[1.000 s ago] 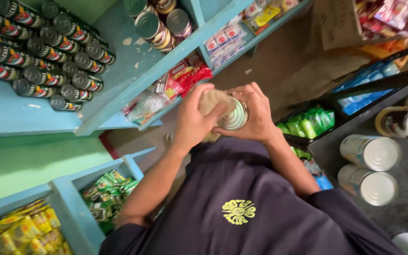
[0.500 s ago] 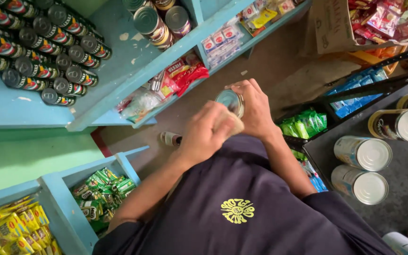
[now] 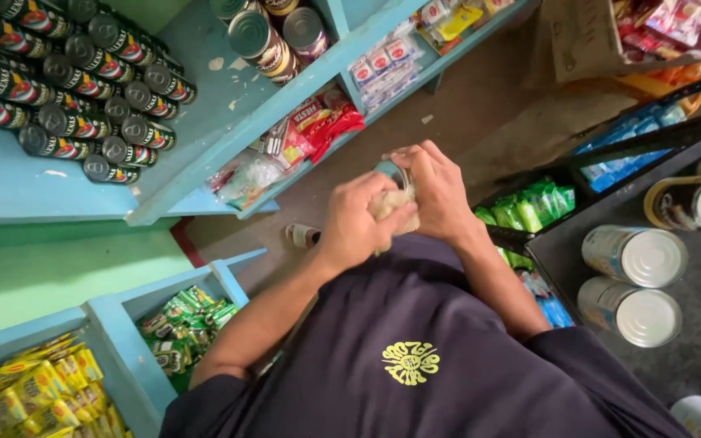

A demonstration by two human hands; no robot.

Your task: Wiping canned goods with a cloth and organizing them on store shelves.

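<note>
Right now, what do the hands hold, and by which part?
The right hand grips a can around its side; the left hand presses a pale cloth against it.

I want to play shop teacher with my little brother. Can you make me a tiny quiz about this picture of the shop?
1. True or false: both hands are on the can.
2. Which hand presses the pale cloth against the can? A) left B) right
3. Fill the gap: the rows of dark cans lie on a light ____ shelf.

Key
1. True: the left hand and the right hand both close around the can in front of the dark shirt.
2. A: the left hand pushes the cloth on it.
3. Blue: the dark cans lie on the blue shelf.
</note>
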